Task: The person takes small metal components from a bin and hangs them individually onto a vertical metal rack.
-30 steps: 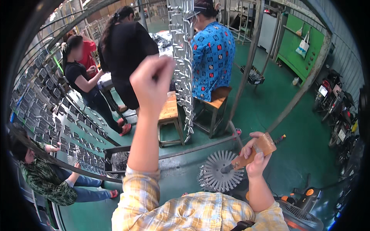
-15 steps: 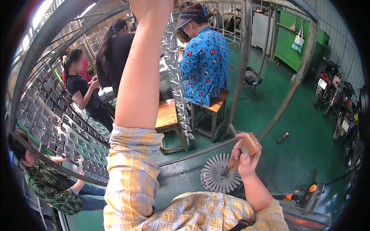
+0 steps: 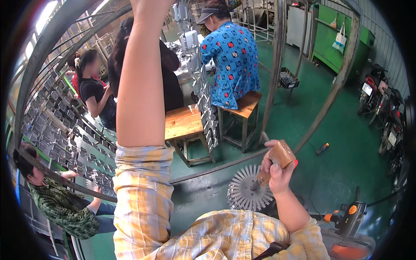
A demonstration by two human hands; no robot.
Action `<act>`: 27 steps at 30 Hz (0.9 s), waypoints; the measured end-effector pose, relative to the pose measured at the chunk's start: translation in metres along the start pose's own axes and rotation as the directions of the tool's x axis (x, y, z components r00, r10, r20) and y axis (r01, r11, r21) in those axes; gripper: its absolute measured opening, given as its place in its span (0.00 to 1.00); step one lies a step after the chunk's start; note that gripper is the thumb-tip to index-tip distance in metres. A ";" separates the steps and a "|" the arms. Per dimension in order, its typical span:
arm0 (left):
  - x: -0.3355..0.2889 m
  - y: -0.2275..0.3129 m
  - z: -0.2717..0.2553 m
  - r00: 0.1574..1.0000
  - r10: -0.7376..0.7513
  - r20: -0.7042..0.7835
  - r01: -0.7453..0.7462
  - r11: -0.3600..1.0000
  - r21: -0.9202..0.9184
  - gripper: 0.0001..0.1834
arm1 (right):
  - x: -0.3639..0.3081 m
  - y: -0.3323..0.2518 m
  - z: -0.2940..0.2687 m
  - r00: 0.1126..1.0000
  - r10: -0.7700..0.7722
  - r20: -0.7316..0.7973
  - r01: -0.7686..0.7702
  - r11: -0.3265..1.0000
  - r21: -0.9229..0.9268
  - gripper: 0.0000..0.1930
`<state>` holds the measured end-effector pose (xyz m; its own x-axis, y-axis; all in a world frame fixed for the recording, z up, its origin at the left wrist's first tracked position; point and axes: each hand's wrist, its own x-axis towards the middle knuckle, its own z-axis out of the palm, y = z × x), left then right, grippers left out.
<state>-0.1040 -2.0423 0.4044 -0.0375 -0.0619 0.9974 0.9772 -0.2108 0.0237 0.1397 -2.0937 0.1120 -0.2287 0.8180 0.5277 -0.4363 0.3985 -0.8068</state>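
Note:
My left arm, its checked sleeve rolled up, stretches up past the top edge. Only the base of my left hand shows; its fingers are out of view. Just right of that forearm hangs a long strand of grey metal pieces. In my right hand, low right of the middle, is a brown block-shaped handle, fingers wrapped round it. At its lower end sits a round fan of thin metal strips spread like spokes. Whether the fan is fixed to the handle I cannot tell.
Metal frame bars stand around me. More hanging metal pieces fill the left. Several people work nearby, one in a blue shirt. Wooden stools stand ahead. A fan is at lower right, motorbikes far right.
My left forearm has shifted left. The hanging strand now shows more of its pieces' broad faces near the top. My right hand keeps its grip on the brown handle.

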 end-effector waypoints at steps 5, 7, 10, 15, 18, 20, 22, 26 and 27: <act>0.009 -0.006 0.001 0.998 0.058 -0.028 -0.058 0.998 -0.005 0.19 | -0.002 -0.004 0.001 1.000 0.016 0.019 -0.016 1.000 0.002 0.29; 0.008 -0.008 0.003 0.979 -0.152 0.136 0.174 0.970 -0.171 0.20 | -0.001 -0.003 0.000 1.000 -0.003 -0.027 0.003 1.000 0.004 0.30; 0.002 0.001 -0.005 0.985 -0.159 0.067 0.171 0.949 -0.265 0.21 | 0.000 -0.007 -0.001 0.999 0.039 -0.021 -0.038 0.999 0.025 0.31; 0.002 0.017 -0.006 0.999 -0.054 -0.001 0.053 0.994 -0.100 0.18 | 0.000 -0.008 -0.001 0.998 0.034 -0.057 -0.033 0.999 0.007 0.32; 0.002 0.017 -0.010 0.986 -0.134 0.098 0.150 0.974 -0.172 0.15 | 0.001 -0.010 -0.002 0.998 0.018 -0.067 -0.020 0.999 -0.029 0.32; -0.001 0.022 -0.018 0.959 -0.207 0.192 0.250 0.940 -0.232 0.14 | 0.002 -0.012 -0.002 0.997 0.024 -0.071 -0.028 0.999 -0.046 0.33; -0.014 0.031 -0.030 0.951 -0.235 0.199 0.263 0.956 -0.130 0.11 | 0.003 -0.013 0.000 0.996 0.025 -0.085 -0.026 0.999 -0.020 0.33; -0.043 0.022 -0.045 0.913 -0.276 0.300 0.367 0.877 -0.309 0.09 | 0.003 -0.016 0.003 0.997 0.030 -0.072 -0.029 0.999 0.017 0.34; -0.059 0.025 -0.044 0.905 -0.290 0.311 0.388 0.864 -0.320 0.09 | 0.004 -0.014 0.000 0.996 0.041 -0.085 -0.042 0.999 -0.004 0.34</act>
<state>-0.0868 -2.0863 0.3429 -0.2528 0.3088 0.9169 0.7633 -0.5187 0.3851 0.1449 -2.0960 0.1253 -0.1721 0.8659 0.4697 -0.4228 0.3657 -0.8291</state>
